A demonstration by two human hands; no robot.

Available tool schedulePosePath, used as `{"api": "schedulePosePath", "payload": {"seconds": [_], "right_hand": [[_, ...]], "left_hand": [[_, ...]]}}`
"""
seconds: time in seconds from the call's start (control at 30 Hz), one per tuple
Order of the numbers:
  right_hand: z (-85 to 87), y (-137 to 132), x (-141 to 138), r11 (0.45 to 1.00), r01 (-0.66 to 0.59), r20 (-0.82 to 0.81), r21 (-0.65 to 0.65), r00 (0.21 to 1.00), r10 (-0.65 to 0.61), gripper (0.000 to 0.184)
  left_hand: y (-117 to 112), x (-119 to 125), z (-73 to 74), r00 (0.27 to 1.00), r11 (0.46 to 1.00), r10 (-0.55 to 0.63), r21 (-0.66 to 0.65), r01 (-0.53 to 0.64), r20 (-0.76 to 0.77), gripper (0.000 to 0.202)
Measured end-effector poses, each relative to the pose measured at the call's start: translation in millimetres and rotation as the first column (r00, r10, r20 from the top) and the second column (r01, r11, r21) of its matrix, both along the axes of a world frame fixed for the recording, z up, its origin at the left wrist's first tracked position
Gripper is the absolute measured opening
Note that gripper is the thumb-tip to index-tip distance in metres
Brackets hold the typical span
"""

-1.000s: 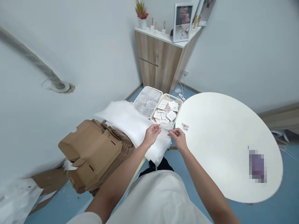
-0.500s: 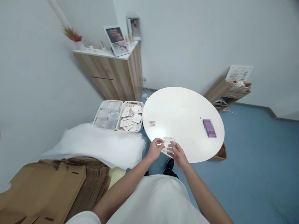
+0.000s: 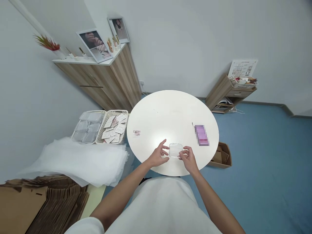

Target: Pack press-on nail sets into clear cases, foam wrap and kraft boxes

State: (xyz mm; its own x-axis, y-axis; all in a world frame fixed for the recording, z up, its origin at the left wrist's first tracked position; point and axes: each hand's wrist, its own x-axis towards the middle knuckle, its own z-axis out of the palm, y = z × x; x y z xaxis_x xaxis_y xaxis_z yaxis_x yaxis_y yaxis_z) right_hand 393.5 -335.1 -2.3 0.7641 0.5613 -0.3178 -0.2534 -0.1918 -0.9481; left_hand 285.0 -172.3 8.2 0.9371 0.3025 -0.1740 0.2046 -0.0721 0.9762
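Small clear rectangular plastic case held over the round white worktop.
The left hand and right hand pinch the case by its opposite sides, fingers closed narrowly on it, above the worktop's near edge. Risk: smooth plastic gripped by fingertips only may slip; this close to the rim it could drop to the blue floor.

Basket of cards near wooden cabinet.
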Motion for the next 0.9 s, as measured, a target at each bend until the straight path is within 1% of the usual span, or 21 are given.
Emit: {"api": "schedulePosePath", "payload": {"seconds": [0.1, 0.17, 0.3, 0.33, 0.4, 0.47, 0.53, 0.63, 0.7, 0.77, 0.83, 0.9], "right_hand": [[2.2, -3.2, 16.8, 0.999, -0.038, 0.0, 0.027, 0.999, 0.038, 0.034], [3.4, -2.9, 22.8, 0.996, -0.078, -0.012, 0.049, 0.997, 0.078, 0.031], [1.9, -3.3, 28.3, 0.99, -0.128, -0.025, 0.051, 0.991, 0.13, 0.028], [1.3, -4.4, 29.7, 0.989, -0.141, -0.005, 0.038, 0.99, 0.141, 0.028], [1.7, -7.7, 34.1, 0.984, -0.175, 0.1, -0.009, 0.979, 0.175, 0.03], [5.3, -11.3, 40.5, 0.97, -0.234, 0.264, -0.073, 0.933, 0.245, 0.037], [12.0, -13.6, 47.8, 0.932, -0.331, 0.395, -0.145, 0.845, 0.361, 0.046], [23.1, -12.7, 55.8, 0.845, -0.476, 0.468, -0.245, 0.705, 0.533, 0.055], [27.6, -9.3, 57.6, 0.806, -0.523, 0.491, -0.278, 0.644, 0.587, 0.053], [29.2, -5.5, 56.9, 0.8, -0.529, 0.518, -0.285, 0.617, 0.592, 0.046], [29.2, -2.7, 54.9, 0.817, -0.502, 0.55, -0.284, 0.613, 0.568, 0.04], [29.2, -1.8, 52.9, 0.839, -0.466, 0.579, -0.28, 0.616, 0.535, 0.038]], "left_hand": [[-2.8, 13.6, 8.3, 0.999, 0.991, -0.034, 0.129, 0.037, -0.021, 0.101], [-5.3, 22.6, 10.6, 0.999, 0.985, -0.029, 0.17, 0.032, -0.021, 0.103], [-9.0, 35.4, 10.3, 1.0, 0.974, -0.005, 0.228, 0.007, -0.009, 0.086], [-9.2, 37.0, 10.3, 1.0, 0.972, -0.005, 0.235, 0.006, -0.003, 0.081], [-8.2, 38.9, 10.8, 1.0, 0.97, -0.013, 0.241, 0.01, 0.011, 0.077], [-6.0, 39.7, 11.9, 0.999, 0.972, -0.03, 0.235, 0.023, 0.022, 0.074], [-3.3, 40.4, 13.1, 0.998, 0.977, -0.053, 0.207, 0.045, 0.03, 0.074], [0.1, 41.1, 13.6, 0.995, 0.981, -0.095, 0.171, 0.086, 0.044, 0.074], [1.6, 41.0, 12.5, 0.992, 0.979, -0.115, 0.173, 0.104, 0.052, 0.074], [2.5, 40.5, 10.4, 0.991, 0.977, -0.126, 0.179, 0.115, 0.052, 0.075], [3.0, 40.0, 8.1, 0.99, 0.978, -0.128, 0.172, 0.118, 0.051, 0.078], [3.0, 39.9, 6.1, 0.99, 0.98, -0.132, 0.159, 0.122, 0.05, 0.089]]}}
